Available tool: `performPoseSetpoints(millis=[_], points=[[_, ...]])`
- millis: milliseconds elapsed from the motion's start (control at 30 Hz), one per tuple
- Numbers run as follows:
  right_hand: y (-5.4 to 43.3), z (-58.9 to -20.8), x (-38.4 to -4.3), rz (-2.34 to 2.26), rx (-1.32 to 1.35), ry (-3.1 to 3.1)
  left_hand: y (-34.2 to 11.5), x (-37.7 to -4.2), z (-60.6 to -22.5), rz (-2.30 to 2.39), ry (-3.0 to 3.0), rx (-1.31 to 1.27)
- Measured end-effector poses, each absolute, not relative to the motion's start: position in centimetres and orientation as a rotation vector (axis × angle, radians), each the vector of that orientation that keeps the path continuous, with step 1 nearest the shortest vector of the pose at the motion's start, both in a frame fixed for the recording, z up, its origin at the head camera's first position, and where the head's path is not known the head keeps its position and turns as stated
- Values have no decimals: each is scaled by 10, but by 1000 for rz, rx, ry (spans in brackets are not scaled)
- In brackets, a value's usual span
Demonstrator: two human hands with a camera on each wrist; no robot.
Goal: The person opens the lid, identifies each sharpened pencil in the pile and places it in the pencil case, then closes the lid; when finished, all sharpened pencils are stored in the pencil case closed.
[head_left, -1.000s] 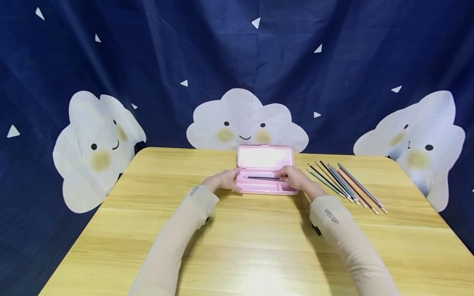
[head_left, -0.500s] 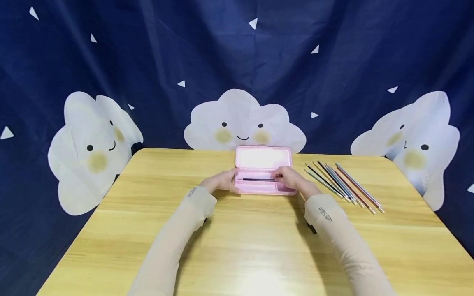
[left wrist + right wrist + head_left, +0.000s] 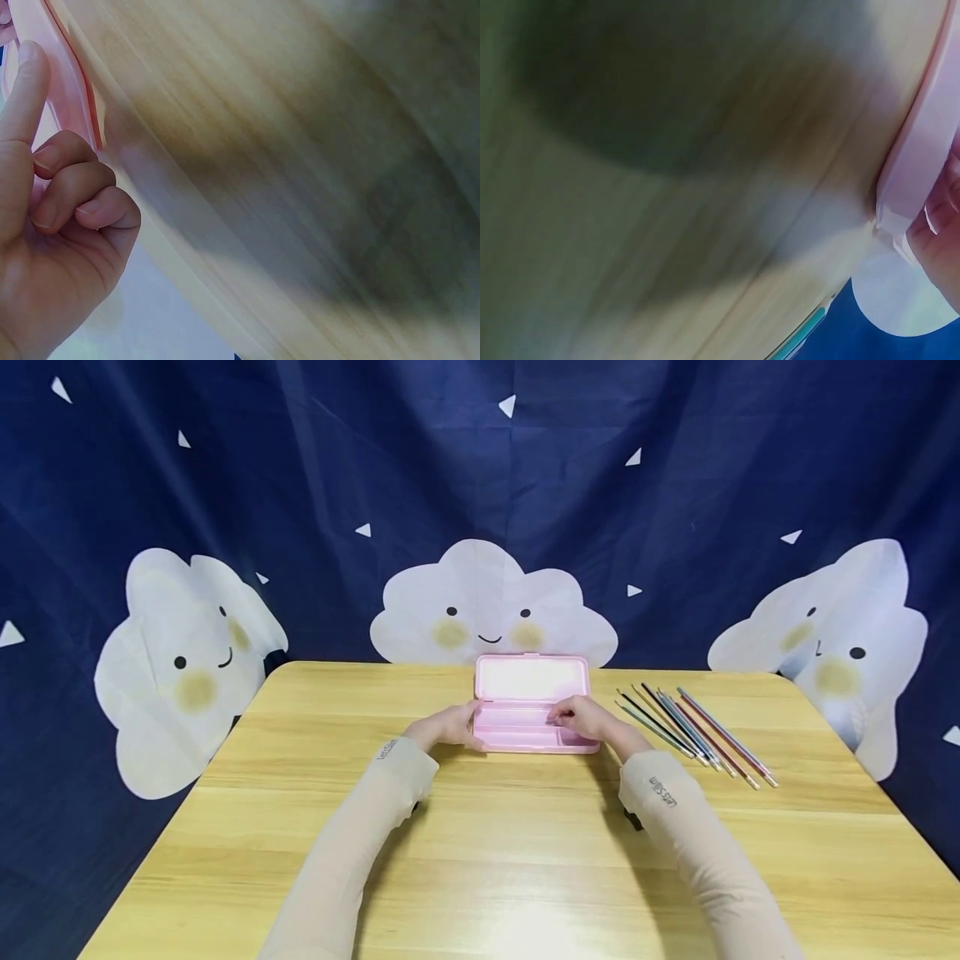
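Observation:
An open pink pencil case stands at the far middle of the table in the head view, its lid tipped back. My left hand grips the case's left end; in the left wrist view one finger lies straight along the pink wall and the others are curled. Over the case's right half is my right hand, fingers bent down into it. No pencil shows between those fingers, though their tips are partly hidden. In the right wrist view the case wall covers much of the right hand.
Several pencils lie fanned out on the wooden table, right of the case. The tip of a green one appears in the right wrist view. A dark blue curtain with clouds hangs behind the table's far edge.
The dark pencil held by my right hand over the case moved slightly left and down, then dropped out of sight inside it. My left hand has stayed at the case's end.

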State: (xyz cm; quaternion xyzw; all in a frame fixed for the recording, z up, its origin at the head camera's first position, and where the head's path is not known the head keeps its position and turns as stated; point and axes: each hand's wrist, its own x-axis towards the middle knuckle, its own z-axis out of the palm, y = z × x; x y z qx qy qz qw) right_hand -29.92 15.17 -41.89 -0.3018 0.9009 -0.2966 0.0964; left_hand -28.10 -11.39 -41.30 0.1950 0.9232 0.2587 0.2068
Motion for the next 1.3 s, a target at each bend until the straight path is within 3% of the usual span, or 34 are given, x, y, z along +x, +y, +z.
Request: performPoseSetpoints(millis=[667, 1300], points=[[213, -409, -289, -1036, -813, 2814, -116, -283, -415, 725, 2553, 515], [296, -398, -271, -936, -554, 2921, -114, -283, -416, 748, 2552, 528]])
